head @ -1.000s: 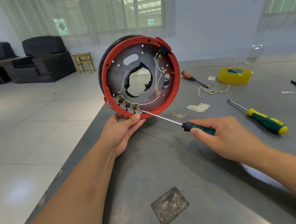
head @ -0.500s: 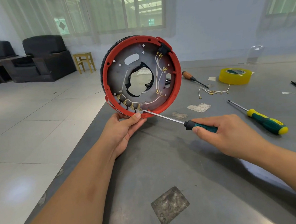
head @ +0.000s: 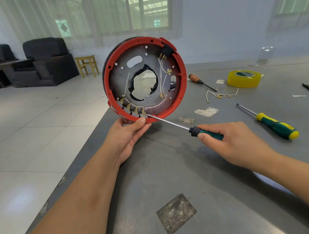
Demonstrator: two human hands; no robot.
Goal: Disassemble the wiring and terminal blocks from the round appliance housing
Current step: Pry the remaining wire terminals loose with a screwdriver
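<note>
A grey metal tabletop (head: 170,177) fills the near ground, with pale floor tiles to its left and dark armchairs (head: 46,61) and a small wooden stool (head: 87,65) against the curtained windows at the back.

The left hand (head: 128,135) reaches up from the tabletop's edge and holds the round housing (head: 145,78) by its bottom rim, thumb pressed on the front of the red ring and fingers curled behind it. The housing stands upright on edge above this grip, its open face turned toward the camera: a red rim around a grey plate with a ragged hole in the middle. White wires (head: 161,76) run across the plate, and a row of brass terminals (head: 132,108) sits along the lower rim, just above the thumb.

To the right of that grip, the right hand (head: 235,140) is clamped round the green handle of a screwdriver (head: 169,123). Its shaft slants up and left from the grip, and the tip touches the rightmost terminal in the row.

Beyond the right hand lie a brown-handled screwdriver (head: 199,81), a loose bundle of removed wires (head: 219,95) and a roll of yellow tape (head: 243,78). To its right lies a green-and-yellow screwdriver (head: 275,125), well apart from the hand.
</note>
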